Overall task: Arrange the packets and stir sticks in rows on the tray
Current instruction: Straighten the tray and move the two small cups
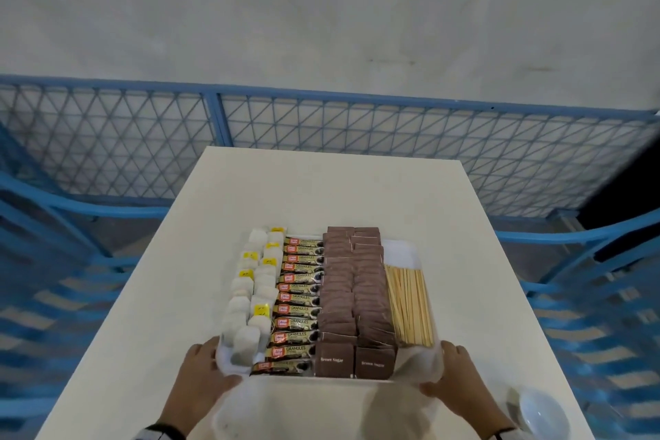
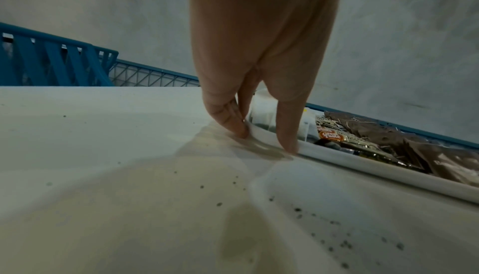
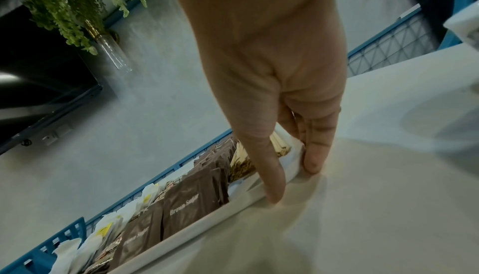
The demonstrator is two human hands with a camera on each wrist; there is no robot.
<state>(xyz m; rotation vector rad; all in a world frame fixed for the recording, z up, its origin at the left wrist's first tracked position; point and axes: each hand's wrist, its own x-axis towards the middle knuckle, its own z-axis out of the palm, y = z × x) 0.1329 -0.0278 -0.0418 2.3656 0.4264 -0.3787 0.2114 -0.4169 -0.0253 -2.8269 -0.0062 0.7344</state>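
Observation:
A white tray (image 1: 403, 254) sits on the white table (image 1: 321, 189), filled in rows. From left to right lie tea bags (image 1: 250, 296), coffee granule sticks (image 1: 300, 304), brown sugar packets (image 1: 353, 296) and wooden stir sticks (image 1: 409, 304). My left hand (image 1: 219, 363) touches the tray's near left corner, thumb on the front rim and straight fingers along the side. My right hand (image 1: 441, 368) touches the near right corner the same way. The left wrist view shows my left hand (image 2: 264, 141) at the tray (image 2: 388, 174) rim. In the right wrist view my right hand (image 3: 294, 183) spans the tray (image 3: 181, 235) corner.
A small white bowl (image 1: 543, 414) stands at the table's near right. A white dish with dark specks (image 2: 337, 227) lies just in front of the tray. Blue mesh fencing (image 1: 321, 125) runs behind the table, and blue slatted chairs (image 1: 53, 296) stand on both sides.

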